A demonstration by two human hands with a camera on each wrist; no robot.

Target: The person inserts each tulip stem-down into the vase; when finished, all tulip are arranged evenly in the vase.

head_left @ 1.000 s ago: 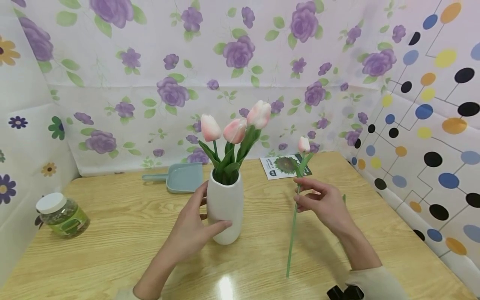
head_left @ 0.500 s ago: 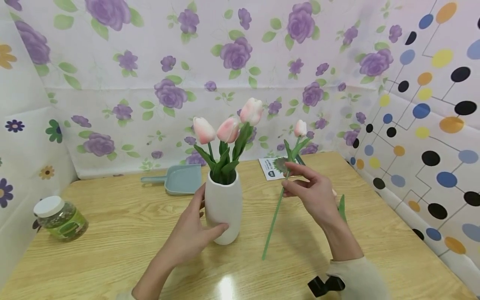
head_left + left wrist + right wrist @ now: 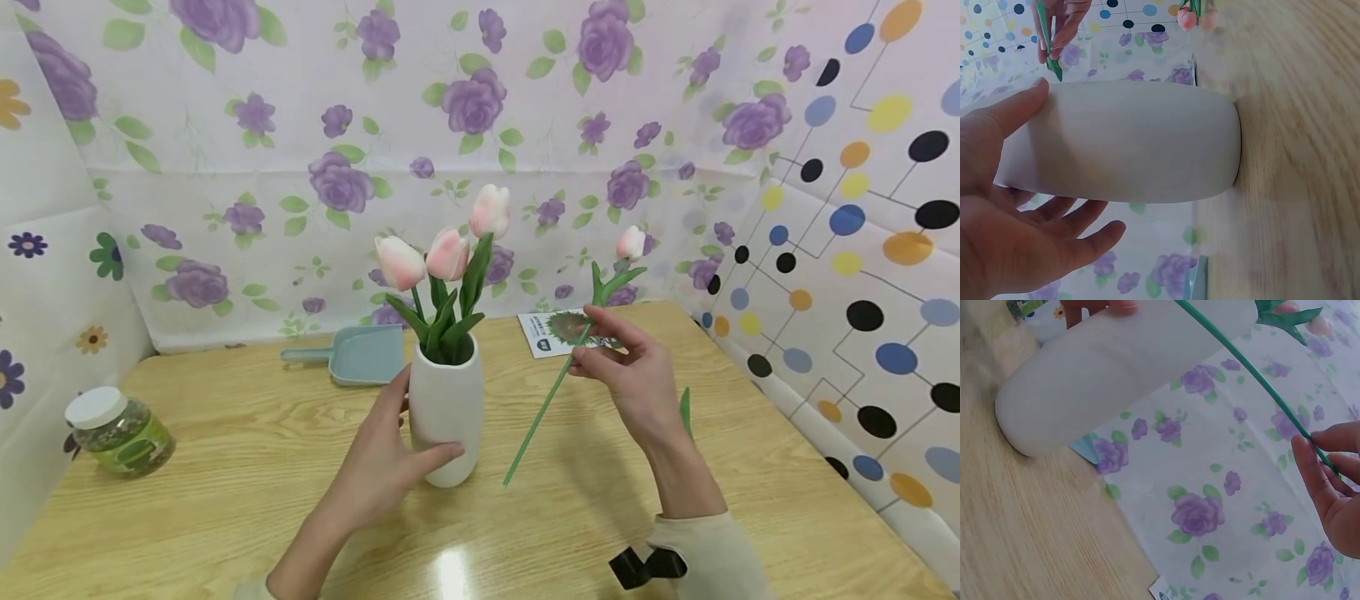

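A white vase stands upright on the wooden table, bearing several pink-and-white tulips with green leaves. My left hand grips its side, thumb across the front and fingers behind; the left wrist view shows the thumb on the vase wall. To the right, my right hand pinches a single tulip by its stem just below the leaves. That stem slants down and left, its lower end toward the vase. In the right wrist view the stem crosses in front of the vase.
A blue-grey dustpan lies behind the vase. A white-lidded jar stands at the left. A printed card lies at the back, and a green leaf shows beside my right wrist. Patterned sheets enclose the table's back and sides.
The held tulip has risen and tilted, its stem's lower end swinging left toward the vase. The flowers in the vase have shifted slightly left. My left hand keeps its grip.
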